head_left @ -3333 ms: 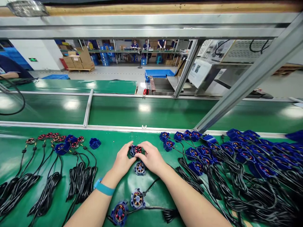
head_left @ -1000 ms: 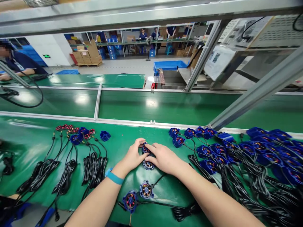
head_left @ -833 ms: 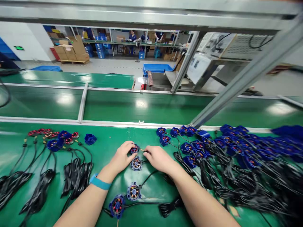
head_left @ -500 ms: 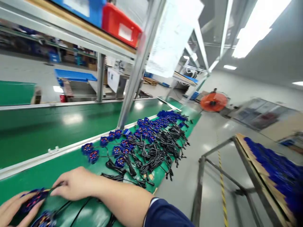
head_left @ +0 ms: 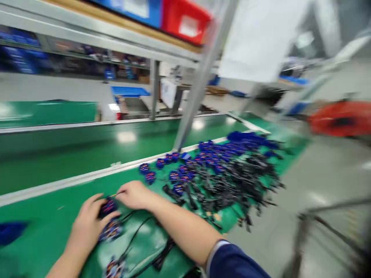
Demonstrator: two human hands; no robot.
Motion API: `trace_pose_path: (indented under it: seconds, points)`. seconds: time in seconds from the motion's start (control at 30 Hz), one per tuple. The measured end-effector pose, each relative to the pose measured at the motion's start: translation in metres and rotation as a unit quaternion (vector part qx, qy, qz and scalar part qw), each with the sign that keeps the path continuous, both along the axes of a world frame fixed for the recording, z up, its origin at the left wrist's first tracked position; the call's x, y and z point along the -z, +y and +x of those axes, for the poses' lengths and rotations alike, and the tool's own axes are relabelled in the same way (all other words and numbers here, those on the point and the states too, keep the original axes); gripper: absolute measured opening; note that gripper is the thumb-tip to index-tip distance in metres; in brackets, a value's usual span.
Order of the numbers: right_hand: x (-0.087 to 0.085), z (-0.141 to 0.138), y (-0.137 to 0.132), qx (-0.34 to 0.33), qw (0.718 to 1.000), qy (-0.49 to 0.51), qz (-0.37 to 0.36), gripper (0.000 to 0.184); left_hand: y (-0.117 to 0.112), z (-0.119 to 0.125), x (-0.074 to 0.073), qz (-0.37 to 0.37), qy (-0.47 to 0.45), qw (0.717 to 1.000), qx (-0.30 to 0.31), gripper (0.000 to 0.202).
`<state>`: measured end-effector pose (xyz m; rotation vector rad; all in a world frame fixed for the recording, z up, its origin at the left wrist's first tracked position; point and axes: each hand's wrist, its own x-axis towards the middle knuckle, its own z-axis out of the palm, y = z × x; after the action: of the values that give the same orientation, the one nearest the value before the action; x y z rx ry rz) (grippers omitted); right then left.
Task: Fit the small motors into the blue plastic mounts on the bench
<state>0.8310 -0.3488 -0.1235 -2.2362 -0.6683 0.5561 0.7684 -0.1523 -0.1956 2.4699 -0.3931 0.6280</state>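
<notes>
My left hand (head_left: 86, 222) curls its fingers around a small round blue part with coloured wires inside (head_left: 108, 207), just above the green bench. Beside it, my right hand (head_left: 133, 195) pinches a thin dark cable (head_left: 119, 192) that leads to this part. Right below the held part lies a second blue wired part (head_left: 111, 230), close to my left fingers. Nearer to me is another such part (head_left: 114, 267), with black cables beside it. Motion blurs the fine wiring.
Many blue parts (head_left: 214, 154) with bundled black cables (head_left: 226, 185) cover the green bench (head_left: 58, 216) to the right. A metal post (head_left: 199, 85) rises at the bench's back rail. Red bin (head_left: 188, 21) sits on the shelf above. A blurred blue thing (head_left: 11, 232) lies left.
The camera has turned left, so the bench and both hands appear farther right. My left hand still grips the blue part, and my right hand still pinches the cable.
</notes>
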Motion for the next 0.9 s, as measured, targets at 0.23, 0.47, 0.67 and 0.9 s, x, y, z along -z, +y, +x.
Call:
trace_pose_path:
  seconds: [0.23,0.47,0.67,0.9]
  points:
    - [0.020,-0.002,-0.004,0.098,0.984,0.082,0.121,0.013,-0.001,-0.031,-0.016,-0.061,0.178,0.982,0.022,0.041]
    - [0.032,-0.020,-0.002,0.158,0.964,0.142,0.162,0.009,-0.005,-0.035,-0.022,0.006,0.109,0.993,0.038,0.034]
    - [0.038,-0.031,-0.002,0.156,0.924,0.248,0.245,0.029,-0.008,-0.035,-0.015,0.067,0.039,0.997,0.017,0.032]
    - [0.030,-0.034,-0.001,0.185,0.881,0.327,0.286,0.057,-0.010,-0.038,-0.019,0.073,0.047,0.996,0.017,0.038]
